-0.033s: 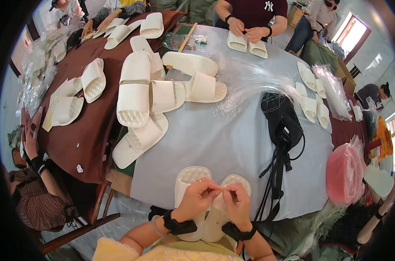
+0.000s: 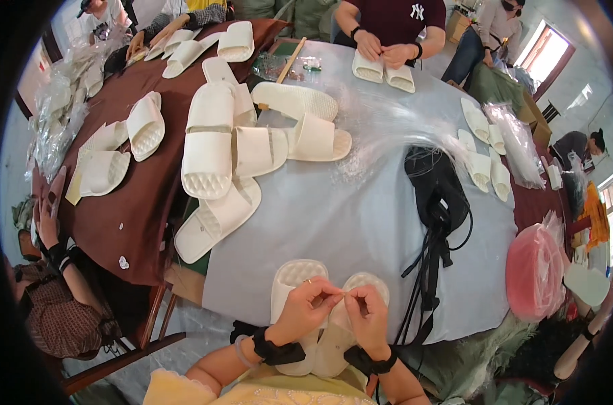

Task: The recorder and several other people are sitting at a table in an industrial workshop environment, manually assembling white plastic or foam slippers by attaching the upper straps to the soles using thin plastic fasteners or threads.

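Observation:
A pair of white slippers lies soles up at the near edge of the grey-clothed table (image 2: 333, 216), the left slipper (image 2: 294, 275) and the right slipper (image 2: 375, 281) side by side. My left hand (image 2: 306, 312) and my right hand (image 2: 368, 316) hover just over them. Their fingertips meet in a pinch on a small item (image 2: 344, 294) that is too tiny to identify. Each wrist wears a black band.
A heap of white slippers (image 2: 239, 148) covers the table's far left. A black strapped bag (image 2: 436, 182) lies right of centre, a pink plastic bundle (image 2: 536, 270) at the right edge, clear plastic bags (image 2: 394, 128) beyond. Another person's hands (image 2: 386, 52) hold slippers across the table; a seated person (image 2: 49, 229) is at left.

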Motion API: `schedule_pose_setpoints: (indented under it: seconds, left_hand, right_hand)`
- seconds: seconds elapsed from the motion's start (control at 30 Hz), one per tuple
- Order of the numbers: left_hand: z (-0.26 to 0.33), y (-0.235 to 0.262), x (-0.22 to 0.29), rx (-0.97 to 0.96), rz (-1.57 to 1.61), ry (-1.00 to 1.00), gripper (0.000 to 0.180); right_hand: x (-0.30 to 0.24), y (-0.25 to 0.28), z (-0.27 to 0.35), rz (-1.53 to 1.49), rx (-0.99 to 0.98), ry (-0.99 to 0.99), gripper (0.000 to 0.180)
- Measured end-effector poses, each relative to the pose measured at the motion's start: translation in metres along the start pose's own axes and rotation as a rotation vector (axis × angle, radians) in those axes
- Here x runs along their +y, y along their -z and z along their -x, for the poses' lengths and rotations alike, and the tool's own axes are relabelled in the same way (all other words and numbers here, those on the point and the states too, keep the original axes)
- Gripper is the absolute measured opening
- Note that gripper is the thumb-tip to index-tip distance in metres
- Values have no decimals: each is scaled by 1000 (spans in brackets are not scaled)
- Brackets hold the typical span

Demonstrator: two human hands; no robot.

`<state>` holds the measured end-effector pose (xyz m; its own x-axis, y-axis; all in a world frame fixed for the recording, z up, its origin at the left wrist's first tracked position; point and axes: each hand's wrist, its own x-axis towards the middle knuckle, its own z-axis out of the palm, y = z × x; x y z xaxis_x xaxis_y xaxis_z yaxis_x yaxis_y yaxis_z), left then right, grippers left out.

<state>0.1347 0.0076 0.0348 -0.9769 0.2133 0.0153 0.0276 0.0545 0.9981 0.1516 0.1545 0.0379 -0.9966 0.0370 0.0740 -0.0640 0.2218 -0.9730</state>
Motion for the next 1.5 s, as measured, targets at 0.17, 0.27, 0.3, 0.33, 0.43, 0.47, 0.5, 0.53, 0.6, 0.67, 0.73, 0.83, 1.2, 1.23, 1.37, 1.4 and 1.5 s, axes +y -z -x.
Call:
schedule_pose_setpoints:
  seconds: [0.17,0.27,0.3,0.33,0.43,0.47,0.5,0.53,0.6,0.67,0.73,0.83,1.2,1.23,1.37,1.4,1.5]
  left_hand:
    - [-14,-12,-9,69,43,-33,9]
    - [-16,-12,-1,131,20,-9,5]
    - [-13,-5,-4,113,-16,7,2]
    - [-9,8,-24,143,-177,-63,4]
    - [-2,-2,10,67,-177,23,16]
    - [-5,-9,11,101,-196,-6,16]
    - [-9,-14,9,148,-217,-33,16]
    - [-8,-16,5,137,-218,-45,16]
    - [-7,-19,-5,132,-96,-11,17]
    - [-5,-15,-2,143,-90,5,18]
    - [0,-9,2,169,-96,32,19]
    - [10,1,1,195,-266,175,24]
    - [-1,-17,-14,273,-119,-61,6]
    - [0,-21,-10,270,-9,-7,7]
    - [1,-18,-14,260,50,4,10]
    - [0,-19,-13,253,64,23,9]
    - [0,-14,-9,184,-118,30,5]
  right_hand:
    - [7,4,-10,14,18,18,7]
    - [7,1,-16,-54,-27,70,12]
    - [14,-5,-16,-13,-28,162,12]
    - [12,-10,-16,-132,-59,196,11]
    - [4,-3,-11,-89,-39,147,8]
    - [3,1,-12,-124,-47,133,7]
    - [3,6,-13,-166,-68,122,7]
    - [5,8,-11,-165,-54,130,7]
    - [10,10,-8,-109,25,256,6]
    - [5,8,-8,-147,-26,187,5]
    - [1,2,-7,-200,-94,114,5]
    - [5,-8,-6,-187,-39,128,7]
    - [4,5,-14,-84,-50,121,7]
    - [4,6,-14,-89,-51,73,7]
    - [8,4,-14,-96,-57,51,8]
    - [8,6,-14,-100,-53,52,9]
    - [4,7,-13,-163,-42,-16,9]
